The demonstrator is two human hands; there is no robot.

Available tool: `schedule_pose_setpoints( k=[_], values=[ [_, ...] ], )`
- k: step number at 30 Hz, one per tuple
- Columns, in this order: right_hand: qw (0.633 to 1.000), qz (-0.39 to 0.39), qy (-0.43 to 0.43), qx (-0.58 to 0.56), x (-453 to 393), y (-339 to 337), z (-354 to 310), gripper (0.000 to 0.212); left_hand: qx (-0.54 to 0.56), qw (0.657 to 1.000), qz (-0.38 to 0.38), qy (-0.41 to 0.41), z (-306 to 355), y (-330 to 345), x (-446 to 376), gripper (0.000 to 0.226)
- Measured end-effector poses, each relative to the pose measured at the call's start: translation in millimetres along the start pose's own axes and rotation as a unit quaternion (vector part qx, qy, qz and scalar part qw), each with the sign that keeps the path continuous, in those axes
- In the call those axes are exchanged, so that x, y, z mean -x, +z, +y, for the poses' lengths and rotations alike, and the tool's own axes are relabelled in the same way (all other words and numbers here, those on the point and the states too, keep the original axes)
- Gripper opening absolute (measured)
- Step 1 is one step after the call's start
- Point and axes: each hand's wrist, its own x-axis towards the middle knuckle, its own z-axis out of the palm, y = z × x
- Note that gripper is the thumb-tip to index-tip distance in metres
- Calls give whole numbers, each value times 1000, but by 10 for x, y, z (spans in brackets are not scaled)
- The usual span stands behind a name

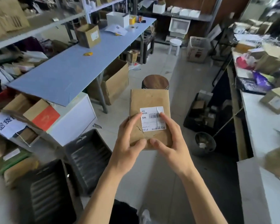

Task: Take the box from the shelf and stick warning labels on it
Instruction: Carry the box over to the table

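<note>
A small brown cardboard box (pixel 149 101) is held up in front of me over the aisle floor. A white shipping label (pixel 152 122) with a barcode is stuck on its upper face. My left hand (pixel 129 139) grips the box's near left corner, fingers over the label's left edge. My right hand (pixel 170 141) grips the near right corner, one fingertip on the label by the barcode. No warning label shows in either hand.
A long blue worktable (pixel 68 70) runs along the left with an open carton (pixel 88 35) and a yellow scrap (pixel 88 54). A round wooden stool (pixel 155 82) stands just beyond the box. Black crates (pixel 87 159) sit lower left; a white counter (pixel 262 130) with parcels lies right.
</note>
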Motion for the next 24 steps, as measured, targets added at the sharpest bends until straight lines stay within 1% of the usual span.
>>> schedule_pose_setpoints(
  k=[6,12,18,24],
  values=[
    [1000,-20,16,-5,-890,-132,268,71,2,1000,12,-25,-131,84,-870,70],
    [999,-47,21,0,-2087,-102,566,72,7,998,39,-39,-380,-11,-1999,71],
    [997,-64,11,32,-3412,-101,541,75,28,998,44,-34,-383,-269,-3259,71],
    [998,-61,0,24,-4470,-102,599,73,18,999,47,-16,-363,-438,-4317,71]
  ],
)
